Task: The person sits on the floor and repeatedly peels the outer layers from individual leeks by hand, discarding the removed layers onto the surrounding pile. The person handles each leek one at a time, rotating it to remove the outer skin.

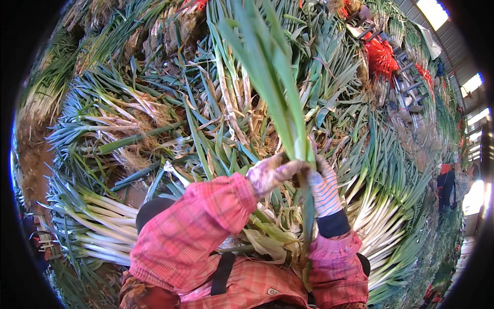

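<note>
A large green onion rises from my gloved hands, its long leaves pointing away from me and blurred at the tips. My left hand, in a stained glove, closes on its base from the left. From the right, my right hand, in a striped knit glove, grips the same base. A limp green leaf strip hangs below the hands towards my lap. The hands hide the onion's lower end. Loose dry husks and peeled leaves lie beneath, against my plaid apron.
White-stemmed onions lie in a pile at left and another at right. Rooty, unpeeled onions cover the ground ahead. Red ties hang by a metal ladder-like frame. A person is at far right.
</note>
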Demonstrator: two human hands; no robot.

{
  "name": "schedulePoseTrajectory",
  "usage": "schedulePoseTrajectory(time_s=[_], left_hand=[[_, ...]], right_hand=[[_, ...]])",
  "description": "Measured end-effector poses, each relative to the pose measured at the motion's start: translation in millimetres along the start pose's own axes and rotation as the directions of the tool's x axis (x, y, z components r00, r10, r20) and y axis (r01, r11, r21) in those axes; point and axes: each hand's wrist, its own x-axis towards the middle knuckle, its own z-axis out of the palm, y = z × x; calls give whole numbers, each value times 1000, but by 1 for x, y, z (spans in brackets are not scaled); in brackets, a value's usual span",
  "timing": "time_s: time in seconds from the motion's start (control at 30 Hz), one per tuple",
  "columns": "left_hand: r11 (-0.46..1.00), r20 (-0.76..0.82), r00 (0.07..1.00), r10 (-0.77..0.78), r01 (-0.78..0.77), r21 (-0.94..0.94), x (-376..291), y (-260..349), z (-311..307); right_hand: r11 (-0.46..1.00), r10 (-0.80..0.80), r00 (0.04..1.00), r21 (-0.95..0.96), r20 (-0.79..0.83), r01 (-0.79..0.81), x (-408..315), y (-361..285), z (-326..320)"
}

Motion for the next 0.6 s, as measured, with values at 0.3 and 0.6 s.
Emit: schedulePoseTrajectory(time_s=[0.3,0.6], left_hand=[[512,178,834,522,-140,-848,-13,38,-44],[508,-578,678,454,-730,-457,-71,119,-112]], right_hand=[[665,-393,912,-648,117,370,-37,-18,43],[121,59,995,-989,-82,-88,-87,63,-103]])
